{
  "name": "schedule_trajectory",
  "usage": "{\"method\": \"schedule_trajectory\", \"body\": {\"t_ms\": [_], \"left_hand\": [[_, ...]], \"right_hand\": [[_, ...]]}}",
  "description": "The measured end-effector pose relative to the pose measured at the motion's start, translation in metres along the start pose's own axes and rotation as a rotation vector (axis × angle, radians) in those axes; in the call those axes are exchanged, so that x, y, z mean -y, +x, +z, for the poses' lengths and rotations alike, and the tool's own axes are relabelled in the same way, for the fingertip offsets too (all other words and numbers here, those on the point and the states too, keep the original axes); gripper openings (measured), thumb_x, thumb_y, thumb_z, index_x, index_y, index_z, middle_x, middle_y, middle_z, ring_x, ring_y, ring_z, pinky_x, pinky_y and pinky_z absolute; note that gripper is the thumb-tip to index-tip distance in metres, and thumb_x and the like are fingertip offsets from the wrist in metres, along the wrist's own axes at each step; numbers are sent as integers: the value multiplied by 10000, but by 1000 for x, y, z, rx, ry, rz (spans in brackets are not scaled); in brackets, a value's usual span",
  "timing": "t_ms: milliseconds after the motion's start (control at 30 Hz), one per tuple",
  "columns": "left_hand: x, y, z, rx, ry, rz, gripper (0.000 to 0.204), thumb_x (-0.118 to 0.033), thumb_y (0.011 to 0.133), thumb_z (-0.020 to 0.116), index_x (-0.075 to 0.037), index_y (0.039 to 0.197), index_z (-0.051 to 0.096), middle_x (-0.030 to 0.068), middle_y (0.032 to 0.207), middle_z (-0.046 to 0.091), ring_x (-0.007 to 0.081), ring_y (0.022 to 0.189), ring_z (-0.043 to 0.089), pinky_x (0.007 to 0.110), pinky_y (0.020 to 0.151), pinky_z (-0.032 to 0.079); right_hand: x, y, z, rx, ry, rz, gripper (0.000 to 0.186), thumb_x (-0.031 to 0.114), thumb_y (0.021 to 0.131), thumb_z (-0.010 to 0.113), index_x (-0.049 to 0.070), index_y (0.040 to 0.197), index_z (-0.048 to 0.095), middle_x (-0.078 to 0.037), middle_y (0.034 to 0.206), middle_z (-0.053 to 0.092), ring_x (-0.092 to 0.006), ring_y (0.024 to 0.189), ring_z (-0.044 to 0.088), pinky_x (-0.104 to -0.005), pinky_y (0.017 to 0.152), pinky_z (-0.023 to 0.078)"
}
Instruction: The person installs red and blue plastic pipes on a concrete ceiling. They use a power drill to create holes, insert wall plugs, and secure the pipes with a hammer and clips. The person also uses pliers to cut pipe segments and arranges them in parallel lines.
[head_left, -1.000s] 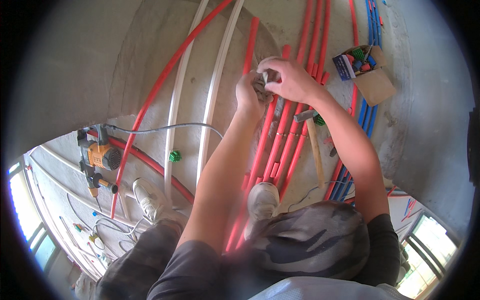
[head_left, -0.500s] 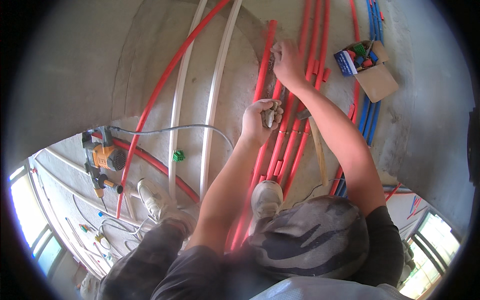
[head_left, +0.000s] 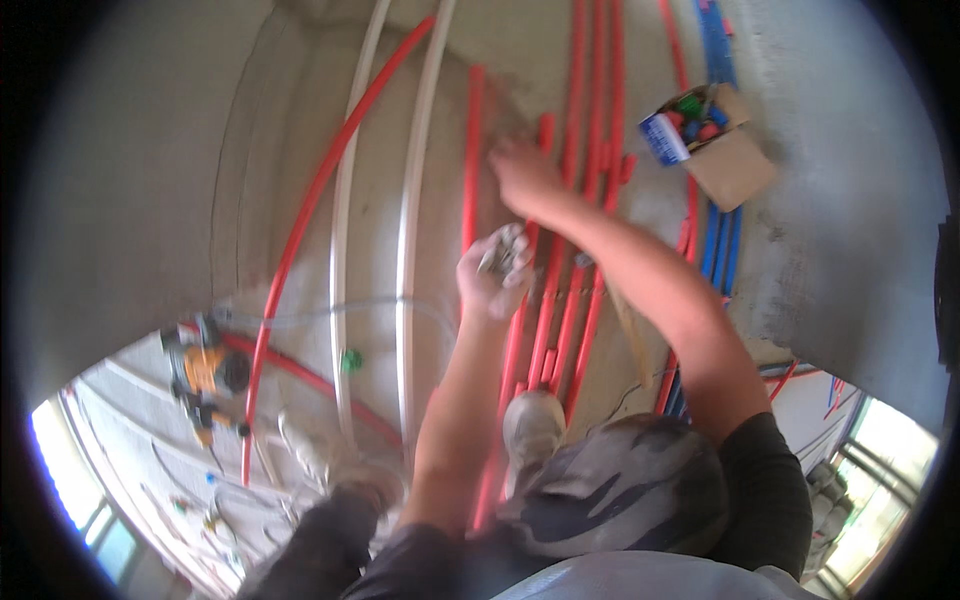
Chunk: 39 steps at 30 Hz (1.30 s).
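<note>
The left hand (head_left: 480, 281) curls around grey chunks (head_left: 498, 256) in its palm (likely hard, light, crumbly; best cupped from below); the right hand (head_left: 522, 178), grip too blurred to tell, is near red pipes (head_left: 474, 150).

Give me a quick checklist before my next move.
1. Left hand holding the small grey pieces: ok, fingers curled around them.
2. Right hand empty: cannot tell, its fingers are blurred.
3. Hands apart: ok, the right is farther forward.
4. Drill away from both hands: ok, off to the left.
5. Hammer fully visible: not ok, right forearm partly covers it.
6. Cardboard box open: ok, coloured bits show inside.
</note>
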<state>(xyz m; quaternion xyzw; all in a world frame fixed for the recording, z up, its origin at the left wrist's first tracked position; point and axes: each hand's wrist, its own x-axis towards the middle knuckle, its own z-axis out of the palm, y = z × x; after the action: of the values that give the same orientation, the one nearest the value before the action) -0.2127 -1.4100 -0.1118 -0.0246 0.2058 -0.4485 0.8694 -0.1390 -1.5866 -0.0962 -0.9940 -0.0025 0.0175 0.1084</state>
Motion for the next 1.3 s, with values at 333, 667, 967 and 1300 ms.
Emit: {"method": "schedule_trajectory", "body": {"t_ms": [333, 667, 967, 1300], "left_hand": [[3, 8, 0, -23, 5, -54, 320, -167, 973, 545, 87, 1135, 653, 193, 969, 711, 276, 752, 632, 295, 484, 400], [3, 6, -2, -17, 82, -12, 310, -186, 1021, 525, 68, 1167, 624, 176, 984, 679, 248, 777, 604, 285, 494, 453], [5, 6, 0, -89, 137, 12, 335, -221, 1017, 491, 49, 1149, 640, 173, 970, 695, 270, 788, 629, 306, 520, 421], [6, 1, 9, -278, 264, 25, 307, -177, 1004, 499, 73, 1118, 638, 207, 949, 673, 299, 727, 641, 319, 482, 424]], "right_hand": [[-8, -19, -18, -70, -2, -32, 244, 88, 805, 683, 4, 1025, 746, -187, 1156, 664, -397, 1152, 618, -481, 946, 584], [-14, -33, -19, 214, -55, -81, 262, 147, 889, 653, -18, 1064, 756, -214, 1278, 662, -389, 1241, 606, -452, 1020, 566], [-13, -34, -31, 137, -8, -53, 262, 36, 856, 649, -24, 1099, 728, -200, 1236, 637, -400, 1098, 682, -502, 888, 607], [-1, -24, -28, 168, -9, 26, 434, 19, 892, 590, -7, 1323, 633, -206, 1412, 560, -432, 1326, 547, -510, 1021, 563]]}}
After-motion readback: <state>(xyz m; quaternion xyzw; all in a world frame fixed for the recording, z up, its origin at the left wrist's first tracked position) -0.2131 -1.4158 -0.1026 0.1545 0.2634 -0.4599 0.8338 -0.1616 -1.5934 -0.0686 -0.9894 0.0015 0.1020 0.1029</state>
